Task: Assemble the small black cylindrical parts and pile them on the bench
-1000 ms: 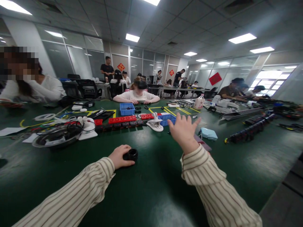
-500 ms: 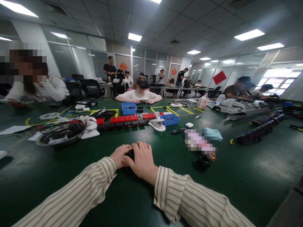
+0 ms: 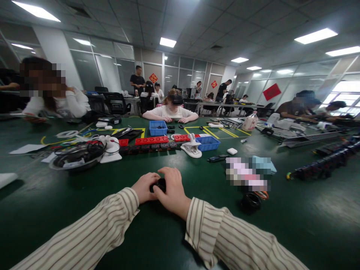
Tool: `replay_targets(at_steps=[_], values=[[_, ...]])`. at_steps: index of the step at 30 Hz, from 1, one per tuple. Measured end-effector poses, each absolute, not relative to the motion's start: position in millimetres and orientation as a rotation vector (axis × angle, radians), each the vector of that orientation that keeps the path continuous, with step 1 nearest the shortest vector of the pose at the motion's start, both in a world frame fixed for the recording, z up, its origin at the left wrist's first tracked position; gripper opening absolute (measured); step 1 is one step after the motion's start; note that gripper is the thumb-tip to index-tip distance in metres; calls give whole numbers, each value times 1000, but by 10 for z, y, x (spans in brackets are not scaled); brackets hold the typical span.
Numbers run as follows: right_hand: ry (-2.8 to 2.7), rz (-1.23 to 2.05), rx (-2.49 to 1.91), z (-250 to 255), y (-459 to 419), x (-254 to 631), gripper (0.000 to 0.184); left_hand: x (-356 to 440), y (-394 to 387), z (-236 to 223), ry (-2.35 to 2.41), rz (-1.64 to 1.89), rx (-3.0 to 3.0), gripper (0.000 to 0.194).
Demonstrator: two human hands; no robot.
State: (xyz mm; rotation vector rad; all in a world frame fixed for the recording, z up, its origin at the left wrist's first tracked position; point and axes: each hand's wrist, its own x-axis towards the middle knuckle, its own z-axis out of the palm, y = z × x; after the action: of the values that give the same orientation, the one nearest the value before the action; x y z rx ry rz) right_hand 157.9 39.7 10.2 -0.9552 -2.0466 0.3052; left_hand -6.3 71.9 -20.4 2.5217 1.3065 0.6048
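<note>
1. Left grip [image 3: 143, 188]: fingers curl around the 9 o'clock side of the black round part [image 3: 161, 183], closed on it. Risk: the part looks smooth; if this hold slackens, it could twist or slide out.

2. Right grip [image 3: 174, 192]: arched over the 3 o'clock side, thumb low at about 6, fingers reaching round toward 12. Cannot tell whether those fingertips press on the part. Risk: uneven thumb and finger pressure could tip it.

3. Black round part: sits between the two hands, mostly covered. Underside hidden; cannot tell if it rests flat on the green surface [image 3: 152, 228] or is lifted. Risk: if lifted, a slip would drop it, and its round shape could let it roll.

4. Right sleeve [image 3: 206, 232]: loose, at about 5 o'clock from the part. A wide swing toward 3 could brush the black ring [image 3: 248, 204] or the orange loop [image 3: 263, 195] just beside it.

5. At 1 o'clock, beyond the hands: white clip stand [image 3: 191, 151] beside a blue bin [image 3: 209, 146]. A long, careless reach could knock the stand.

6. At 10 o'clock, well apart: metal bowl [image 3: 57, 165] heaped with dark cables [image 3: 91, 150]. A snagged loop could drag the heap.
</note>
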Motion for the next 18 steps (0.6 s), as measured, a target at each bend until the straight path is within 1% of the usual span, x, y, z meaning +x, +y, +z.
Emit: replay_targets(at_steps=[2, 6, 7, 10, 14, 18], values=[[-1996, 329, -1081, 74, 435, 1567, 39, -54, 705, -203, 1335, 636, 2512, 32], [-1983, 347, -1235, 31, 478, 1561, 41, -13, 646, -183, 1375, 666, 2496, 50], [-2001, 334, -1242, 28, 477, 1561, 41, -2, 633, -179, 1390, 670, 2507, 50], [-2056, 292, -1228, 40, 456, 1564, 33, 13, 621, -182, 1413, 696, 2548, 40], [-2165, 293, -1057, 84, 421, 1584, 16, -32, 665, -222, 1355, 737, 2525, 40], [-2346, 313, -694, 116, 378, 1611, 14, -95, 724, -284, 1254, 744, 2501, 37]])
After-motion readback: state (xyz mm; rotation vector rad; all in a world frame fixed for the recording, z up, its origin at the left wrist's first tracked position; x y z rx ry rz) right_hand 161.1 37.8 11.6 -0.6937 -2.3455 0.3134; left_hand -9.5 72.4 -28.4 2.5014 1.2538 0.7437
